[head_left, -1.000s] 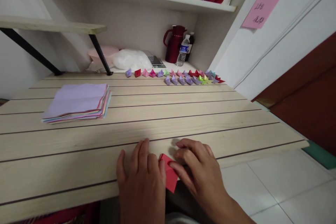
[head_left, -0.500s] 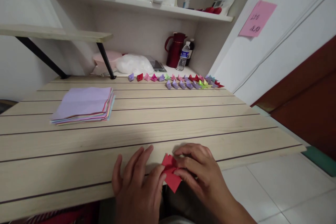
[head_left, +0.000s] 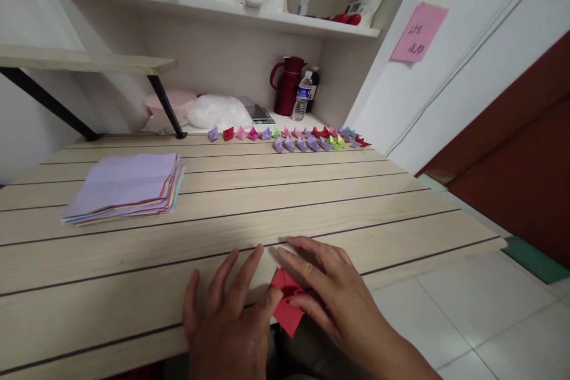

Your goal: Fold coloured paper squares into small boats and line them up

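A small piece of folded red paper [head_left: 288, 313] lies at the table's front edge, its lower corner jutting out past the edge. My left hand [head_left: 236, 309] holds its left side down with the thumb, while the other fingers are spread on the tabletop. From the right, my right hand [head_left: 332, 291] grips the paper, thumb at the middle fold and fingers stretched over its upper part. The fold under the right fingers is partly hidden. Between the two thumbs the paper shows a raised, slightly opened layer.
A stack of coloured paper sheets [head_left: 127, 184] lies at left on the slatted table [head_left: 222, 202]. Small folded paper boats [head_left: 289, 143] stand in rows along the back. Behind them are a white plastic bag [head_left: 219, 111], a dark red jug [head_left: 287, 86] and a water bottle [head_left: 302, 96].
My right fingers have straightened and reached further over the paper. Its middle layer now looks more opened. The whole view has shifted slightly, so the background sits further left.
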### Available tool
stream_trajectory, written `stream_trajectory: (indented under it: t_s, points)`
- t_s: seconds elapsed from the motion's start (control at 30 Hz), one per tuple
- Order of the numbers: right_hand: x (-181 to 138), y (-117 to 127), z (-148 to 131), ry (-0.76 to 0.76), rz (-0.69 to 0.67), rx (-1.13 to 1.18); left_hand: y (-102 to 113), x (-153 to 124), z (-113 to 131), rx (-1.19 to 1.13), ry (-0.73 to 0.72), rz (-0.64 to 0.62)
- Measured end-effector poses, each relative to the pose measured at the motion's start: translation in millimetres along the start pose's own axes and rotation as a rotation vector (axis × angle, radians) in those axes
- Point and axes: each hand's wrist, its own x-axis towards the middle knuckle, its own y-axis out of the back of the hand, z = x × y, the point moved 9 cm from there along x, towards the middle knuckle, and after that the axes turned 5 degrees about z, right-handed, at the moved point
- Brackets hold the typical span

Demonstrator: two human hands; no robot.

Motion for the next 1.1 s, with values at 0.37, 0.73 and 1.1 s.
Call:
stream_trajectory:
  t_s: [0.37, 0.73, 1.1]
  points:
    - [5.7, 2.1, -2.7, -0.035, -0.06, 0.069, 3.5, 4.3, -0.7, -0.023, -0.008, 0.057]
    - [-6.2, 6.2, 3.9, -0.106, 0.109, 0.132, -2.3, 11.0, 2.8, 0.084, 0.005, 0.067]
    - [-6.2, 6.5, 5.1, -0.164, 0.177, 0.124, -6.4, 10.3, 1.4, 0.09, 0.038, 0.023]
